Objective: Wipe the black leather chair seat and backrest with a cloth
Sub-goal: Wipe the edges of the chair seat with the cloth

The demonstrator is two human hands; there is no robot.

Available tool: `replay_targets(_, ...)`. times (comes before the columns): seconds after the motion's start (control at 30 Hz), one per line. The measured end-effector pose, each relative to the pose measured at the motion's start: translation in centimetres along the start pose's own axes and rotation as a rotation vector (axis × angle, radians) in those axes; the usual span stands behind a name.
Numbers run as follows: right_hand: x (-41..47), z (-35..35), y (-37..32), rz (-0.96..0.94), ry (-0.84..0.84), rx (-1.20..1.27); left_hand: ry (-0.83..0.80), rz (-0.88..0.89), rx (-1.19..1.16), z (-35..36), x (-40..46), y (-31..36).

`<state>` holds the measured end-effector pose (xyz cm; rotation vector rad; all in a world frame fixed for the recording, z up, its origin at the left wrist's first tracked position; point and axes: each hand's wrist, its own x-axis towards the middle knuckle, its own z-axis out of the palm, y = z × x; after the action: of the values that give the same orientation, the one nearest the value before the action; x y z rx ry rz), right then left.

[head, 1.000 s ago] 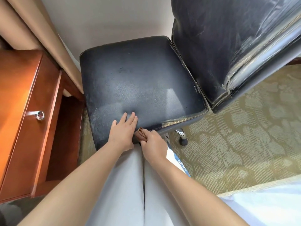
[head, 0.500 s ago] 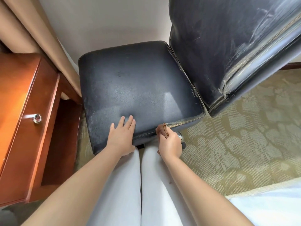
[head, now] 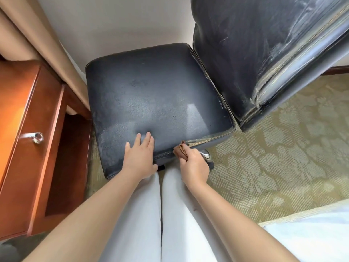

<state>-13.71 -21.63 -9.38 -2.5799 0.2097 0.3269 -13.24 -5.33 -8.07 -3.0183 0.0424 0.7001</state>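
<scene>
Pressure along the stitched near edge of the seat (head: 156, 95) looks like the step in hand: the right hand (head: 194, 167) pinches a bunched brown cloth (head: 180, 150) against that seam, close to the seat's near right corner. To do it well, I would spread the cloth flatter so more of it meets the leather, and run it along the stitching toward the corner in one steady line, not dabbing. The left hand (head: 140, 156) lies flat on the seat just left of the cloth, fingers straight, holding nothing; kept there, it should stop the seat from swivelling. The seat is black, dull and greyed with a dusty film, with a paler sheen toward its right side. The backrest (head: 255, 44) rises from the seat's right edge, streaked whitish and scuffed along its rim, so it likely still wants wiping.
</scene>
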Motion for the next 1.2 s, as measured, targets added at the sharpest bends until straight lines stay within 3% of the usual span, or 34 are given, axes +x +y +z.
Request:
replay_targets(0.07, 0.7, -0.4, 0.5, 0.108, 0.057, 0.03, -0.001, 0.0, -0.002, 0.0, 0.0, 0.0)
replay_targets(0.23, -0.1, -0.4, -0.1, -0.11, -0.088, -0.105, 0.007, -0.002, 0.008, 0.1, 0.0, 0.0)
replay_targets(0.33, 0.5, -0.6, 0.1, 0.047, -0.005, -0.049, -0.004, -0.004, 0.004, 0.0, 0.0, 0.0)
replay_targets(0.5, -0.4, -0.1, -0.6, -0.139, -0.067, -0.123, 0.0, -0.003, -0.004, 0.0, -0.1, 0.0)
replay_targets(0.6, 1.2, -1.1, -0.1, 0.084, 0.025, -0.011, -0.008, -0.001, -0.009, 0.0, 0.0, 0.0)
replay_targets(0.63, 1.3, -1.3, -0.1, 0.081, 0.029, -0.023, -0.011, -0.002, -0.012, 0.0, 0.0, 0.0)
replay_targets(0.77, -0.2, -0.6, -1.1, -0.224, -0.097, -0.161, -0.007, -0.005, 0.009, 0.0, -0.1, 0.1)
replay_targets(0.9, 1.2, -1.2, -0.6, 0.011, 0.001, -0.106, -0.019, -0.004, 0.01, -0.1, 0.0, 0.1)
replay_targets(1.03, 0.2, -0.9, -1.0, -0.146, -0.089, -0.176, -0.022, -0.004, 0.036, -0.1, -0.1, 0.1)
replay_targets(1.13, 0.8, -1.4, -0.2, -0.01, -0.038, -0.162, -0.017, -0.006, 0.041, 0.0, 0.0, 0.1)
replay_targets(1.2, 0.6, -1.5, -0.3, -0.059, -0.043, -0.194, -0.02, -0.008, 0.048, 0.0, 0.1, 0.2)
